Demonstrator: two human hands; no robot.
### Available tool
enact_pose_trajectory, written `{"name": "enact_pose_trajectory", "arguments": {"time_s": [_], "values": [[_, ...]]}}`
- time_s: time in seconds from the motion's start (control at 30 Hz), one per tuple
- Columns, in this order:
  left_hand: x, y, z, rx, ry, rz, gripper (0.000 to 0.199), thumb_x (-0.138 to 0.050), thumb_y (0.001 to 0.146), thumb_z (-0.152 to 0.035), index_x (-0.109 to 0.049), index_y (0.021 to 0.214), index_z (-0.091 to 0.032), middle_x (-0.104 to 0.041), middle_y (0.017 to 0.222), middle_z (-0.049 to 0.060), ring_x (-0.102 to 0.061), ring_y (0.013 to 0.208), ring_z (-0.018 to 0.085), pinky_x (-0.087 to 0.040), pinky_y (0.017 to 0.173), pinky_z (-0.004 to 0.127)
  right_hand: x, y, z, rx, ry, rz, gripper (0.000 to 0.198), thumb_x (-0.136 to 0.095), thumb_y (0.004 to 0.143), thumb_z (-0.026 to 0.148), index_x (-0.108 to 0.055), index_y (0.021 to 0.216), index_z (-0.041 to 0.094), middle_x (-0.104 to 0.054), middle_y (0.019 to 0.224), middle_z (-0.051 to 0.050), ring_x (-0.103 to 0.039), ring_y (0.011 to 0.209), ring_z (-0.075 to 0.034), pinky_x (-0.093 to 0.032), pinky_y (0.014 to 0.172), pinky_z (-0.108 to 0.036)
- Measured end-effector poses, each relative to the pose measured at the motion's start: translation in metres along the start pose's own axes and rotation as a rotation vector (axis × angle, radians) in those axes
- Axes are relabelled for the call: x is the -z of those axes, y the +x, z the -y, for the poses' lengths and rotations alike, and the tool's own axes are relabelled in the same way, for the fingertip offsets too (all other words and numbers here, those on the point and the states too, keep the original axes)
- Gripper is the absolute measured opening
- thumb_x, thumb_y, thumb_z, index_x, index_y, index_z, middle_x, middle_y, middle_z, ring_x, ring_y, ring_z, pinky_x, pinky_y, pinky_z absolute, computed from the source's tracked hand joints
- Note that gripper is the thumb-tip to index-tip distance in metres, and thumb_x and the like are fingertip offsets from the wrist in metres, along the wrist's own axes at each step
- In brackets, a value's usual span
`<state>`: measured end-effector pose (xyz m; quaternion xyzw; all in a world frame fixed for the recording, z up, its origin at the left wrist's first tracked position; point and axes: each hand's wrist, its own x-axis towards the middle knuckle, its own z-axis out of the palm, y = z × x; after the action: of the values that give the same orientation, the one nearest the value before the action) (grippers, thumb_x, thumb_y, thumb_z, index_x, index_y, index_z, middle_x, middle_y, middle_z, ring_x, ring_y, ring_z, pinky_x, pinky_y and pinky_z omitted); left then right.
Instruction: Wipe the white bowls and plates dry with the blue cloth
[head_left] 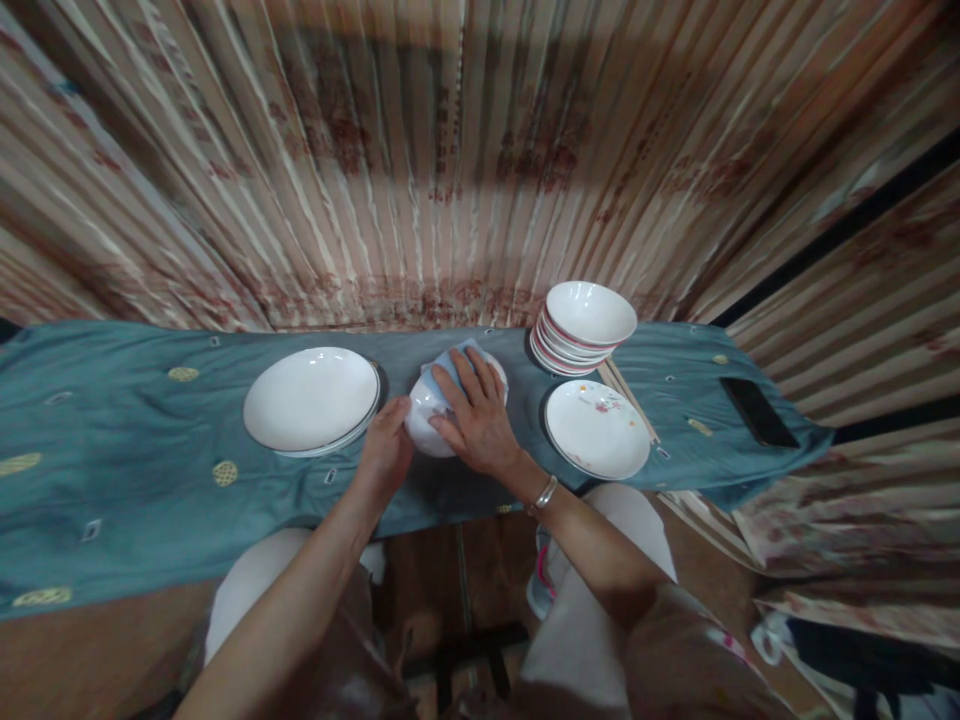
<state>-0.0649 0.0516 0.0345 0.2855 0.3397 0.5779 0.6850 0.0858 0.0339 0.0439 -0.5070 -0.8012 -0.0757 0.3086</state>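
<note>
A white bowl (pixel 422 425) is tipped over between my hands, its rounded outside facing me. My left hand (pixel 388 445) grips the bowl by its left edge, thumb on the near side. Over the top, my right hand (pixel 480 415) presses a light blue cloth (pixel 442 378) onto the bowl, the fingers closed over it. Whether the cloth is a folded rag or a sponge is hard to tell, as the fingers cover much of it. The bowl's far side is hidden.
White plates (pixel 311 400) are stacked on the left. Several nested bowls (pixel 589 320) stand back right, with a flower-patterned plate (pixel 598 428) in front and chopsticks (pixel 630 395) beside it. A black phone (pixel 759 411) lies at the right end of the green tablecloth (pixel 172 470). A curtain (pixel 420 180) hangs behind.
</note>
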Motion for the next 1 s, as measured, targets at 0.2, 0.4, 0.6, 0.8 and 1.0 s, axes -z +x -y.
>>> {"name": "enact_pose_trajectory", "arguments": {"time_s": [0.2,0.4,0.6,0.8,1.0], "values": [[-0.003,-0.001,-0.002,-0.050,0.057,0.012,0.018,-0.078,0.067,-0.028,-0.066,0.075,-0.016,-0.070,0.073,0.002,-0.066,0.078,0.019,-0.051,0.073,0.029,-0.003,-0.003,0.012,0.099,-0.011,0.013,0.059,-0.048,0.098,0.052,-0.050,0.145,0.017,-0.041,0.158,-0.015,-0.021,0.152,-0.035,-0.020,0.122,-0.056],[-0.004,-0.003,-0.004,-0.081,0.120,0.032,0.018,-0.073,0.068,-0.028,-0.069,0.081,-0.015,-0.074,0.083,0.006,-0.068,0.098,0.026,-0.052,0.082,0.032,-0.005,-0.002,0.014,0.144,-0.022,0.042,0.061,-0.045,0.099,0.057,-0.049,0.146,0.019,-0.044,0.156,-0.015,-0.025,0.151,-0.034,-0.019,0.121,-0.056],[-0.001,0.001,0.001,-0.079,0.083,0.052,0.020,-0.074,0.070,-0.030,-0.071,0.083,-0.015,-0.074,0.082,0.005,-0.068,0.088,0.022,-0.053,0.080,0.032,-0.005,-0.001,0.006,0.119,-0.014,0.034,0.058,-0.044,0.099,0.055,-0.048,0.147,0.021,-0.044,0.156,-0.013,-0.024,0.152,-0.032,-0.014,0.123,-0.056],[0.005,0.005,0.006,-0.044,0.003,0.025,0.019,-0.077,0.072,-0.031,-0.067,0.075,-0.015,-0.068,0.073,0.001,-0.060,0.065,0.013,-0.048,0.066,0.025,-0.003,0.002,-0.004,0.030,-0.007,0.007,0.056,-0.044,0.100,0.049,-0.045,0.148,0.021,-0.040,0.158,-0.012,-0.020,0.153,-0.032,-0.014,0.123,-0.055],[0.005,0.003,0.007,-0.054,0.059,0.012,0.019,-0.073,0.076,-0.033,-0.066,0.075,-0.015,-0.065,0.070,0.001,-0.059,0.067,0.015,-0.047,0.067,0.027,-0.006,0.000,-0.014,-0.091,0.040,-0.020,0.058,-0.043,0.100,0.041,-0.036,0.154,0.020,-0.035,0.161,-0.012,-0.019,0.154,-0.030,-0.018,0.122,-0.054]]}}
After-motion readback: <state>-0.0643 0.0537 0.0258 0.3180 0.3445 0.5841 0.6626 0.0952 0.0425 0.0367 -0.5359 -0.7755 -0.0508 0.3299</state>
